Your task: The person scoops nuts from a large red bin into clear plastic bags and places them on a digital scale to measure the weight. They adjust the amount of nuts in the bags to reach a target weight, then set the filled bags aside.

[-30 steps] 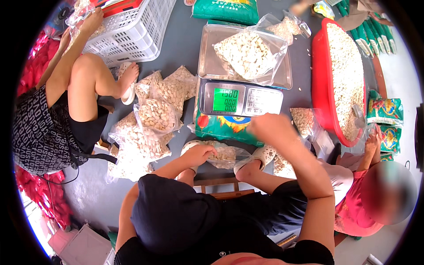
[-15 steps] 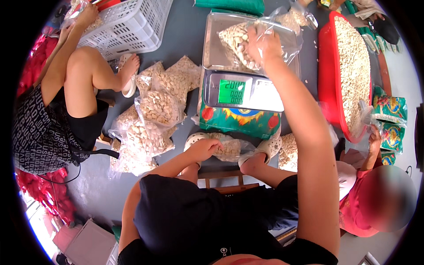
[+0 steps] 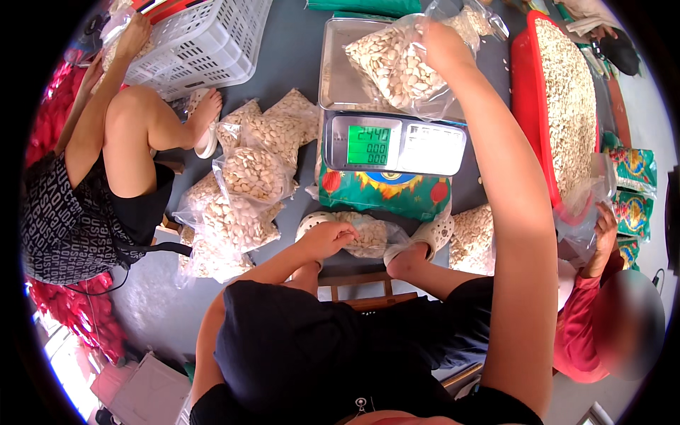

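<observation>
Plastic bag of pale flat beans (image 3: 397, 64), clear and bulging, lies tilted on the metal pan of a digital scale (image 3: 345, 85), ahead of the wearer and directly under and to the left of the right hand (image 3: 448, 51). That hand, at the end of a stretched arm, touches the bag's upper right side; its fingertips are hidden, so whether they grasp the plastic cannot be told. Well apart, nearer the body, the left hand (image 3: 327, 241) is empty, fingers loosely curled, beside a smaller bean bag (image 3: 367, 236) between the wearer's pale clogs. Below the scale's green-lit display lies a green printed sack (image 3: 382, 195). Further filled bags (image 3: 248, 177) are heaped on the floor to the left; to the right stands a red tub (image 3: 525, 106) full of pale pieces.
</observation>
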A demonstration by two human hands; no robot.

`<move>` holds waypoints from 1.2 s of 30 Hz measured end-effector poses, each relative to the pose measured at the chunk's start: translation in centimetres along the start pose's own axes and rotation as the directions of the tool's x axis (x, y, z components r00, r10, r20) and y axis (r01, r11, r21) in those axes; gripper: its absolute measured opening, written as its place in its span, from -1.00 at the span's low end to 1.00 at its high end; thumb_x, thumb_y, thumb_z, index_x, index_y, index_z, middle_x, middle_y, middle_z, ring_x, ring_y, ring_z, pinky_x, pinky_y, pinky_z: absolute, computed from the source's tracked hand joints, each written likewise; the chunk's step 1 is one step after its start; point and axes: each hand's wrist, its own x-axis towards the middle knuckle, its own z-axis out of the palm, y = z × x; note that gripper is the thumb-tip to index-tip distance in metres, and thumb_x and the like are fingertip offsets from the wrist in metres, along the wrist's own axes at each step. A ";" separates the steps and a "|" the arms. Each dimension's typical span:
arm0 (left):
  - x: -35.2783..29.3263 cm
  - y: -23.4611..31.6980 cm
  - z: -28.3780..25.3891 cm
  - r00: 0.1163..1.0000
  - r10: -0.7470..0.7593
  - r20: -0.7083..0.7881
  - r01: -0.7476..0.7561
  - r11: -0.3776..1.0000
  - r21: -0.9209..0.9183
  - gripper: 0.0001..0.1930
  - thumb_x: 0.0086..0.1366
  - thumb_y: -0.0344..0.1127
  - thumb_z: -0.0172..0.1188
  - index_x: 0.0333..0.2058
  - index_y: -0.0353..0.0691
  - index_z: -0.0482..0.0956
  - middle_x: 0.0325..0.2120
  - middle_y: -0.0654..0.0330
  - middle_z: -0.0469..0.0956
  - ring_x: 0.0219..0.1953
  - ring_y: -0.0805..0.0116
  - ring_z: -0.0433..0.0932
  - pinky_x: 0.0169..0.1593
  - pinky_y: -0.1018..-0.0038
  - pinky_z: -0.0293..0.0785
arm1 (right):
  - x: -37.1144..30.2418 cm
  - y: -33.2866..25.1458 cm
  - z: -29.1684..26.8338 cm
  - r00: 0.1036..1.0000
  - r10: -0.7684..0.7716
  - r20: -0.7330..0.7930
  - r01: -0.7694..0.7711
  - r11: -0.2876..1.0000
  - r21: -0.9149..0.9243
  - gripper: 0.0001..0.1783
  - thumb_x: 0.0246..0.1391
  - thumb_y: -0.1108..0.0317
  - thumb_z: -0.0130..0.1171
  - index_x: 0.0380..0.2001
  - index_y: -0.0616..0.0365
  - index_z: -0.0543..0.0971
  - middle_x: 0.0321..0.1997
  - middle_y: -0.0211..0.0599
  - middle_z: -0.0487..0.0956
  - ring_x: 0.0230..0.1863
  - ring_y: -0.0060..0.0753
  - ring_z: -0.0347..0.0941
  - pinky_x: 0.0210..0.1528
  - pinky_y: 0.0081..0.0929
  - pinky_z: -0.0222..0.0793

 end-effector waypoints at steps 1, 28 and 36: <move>-0.1 0.0 0.0 1.000 0.019 0.001 -0.019 1.000 0.011 -0.82 0.24 -0.24 0.07 -0.23 -0.11 0.56 -0.39 0.16 0.58 -0.33 0.26 0.55 -0.23 0.41 0.43 | -0.6 -0.1 -0.4 0.997 0.044 -0.063 -0.038 0.995 0.089 -0.66 0.10 0.17 0.02 -0.11 0.10 0.48 -0.26 0.06 0.57 -0.15 0.13 0.48 -0.11 -0.11 0.39; 0.4 -1.3 0.5 0.996 0.042 -0.084 -0.042 0.999 -0.003 -0.46 0.07 -0.52 0.14 0.10 -0.14 0.42 -0.13 0.12 0.37 -0.33 0.33 0.46 -0.22 0.47 0.43 | -35.0 -12.4 18.6 0.844 -0.352 0.406 0.246 0.925 0.290 -0.75 0.00 0.30 0.00 -0.33 0.11 0.62 -0.21 -0.11 0.60 -0.19 -0.09 0.55 -0.24 -0.21 0.47; 0.2 -2.8 0.3 0.995 0.063 -0.071 -0.060 0.998 0.036 -0.51 0.10 -0.48 0.10 0.07 -0.08 0.45 -0.11 0.10 0.39 -0.30 0.25 0.50 -0.21 0.43 0.44 | -16.9 -5.9 -3.9 0.779 -0.244 0.578 0.046 0.941 0.335 -0.85 -0.01 0.37 0.03 -0.38 0.10 0.56 -0.35 -0.07 0.58 -0.28 -0.02 0.52 -0.24 -0.17 0.41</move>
